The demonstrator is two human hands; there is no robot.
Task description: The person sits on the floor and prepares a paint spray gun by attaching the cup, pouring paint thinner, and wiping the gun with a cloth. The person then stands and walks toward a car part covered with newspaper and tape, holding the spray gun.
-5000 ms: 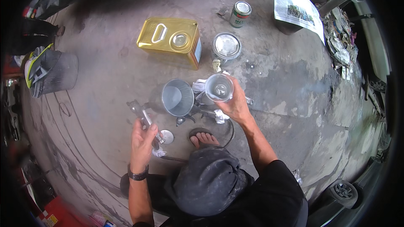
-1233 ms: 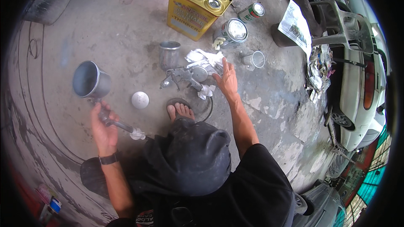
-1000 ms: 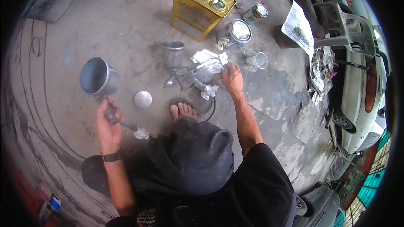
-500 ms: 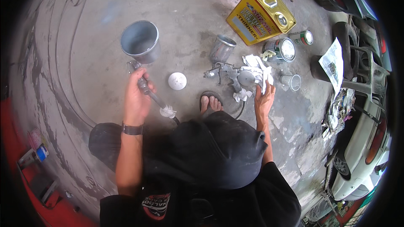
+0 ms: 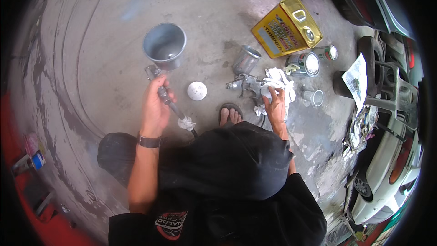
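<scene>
My left hand is wrapped round a metal spray gun, with white material tied at the hose end. The large grey paint cup sits at the gun's far end and looks attached. My right hand reaches down to a second spray gun lying on the floor. Bent fingers close over a pale round cap on that gun; their exact grip is partly hidden. Crumpled white paper lies beside and under this hand. A white round lid rests between the two guns.
A smaller metal cup stands beyond the second gun. Behind are a yellow thinner tin, a paint can, a smaller can and a clear cup. Tyres and a car stand at right.
My right hand has moved from the edge of the crumpled paper leftward onto the round cap. The left-hand spray gun and its cup have shifted slightly right. The whole view has tilted a little.
</scene>
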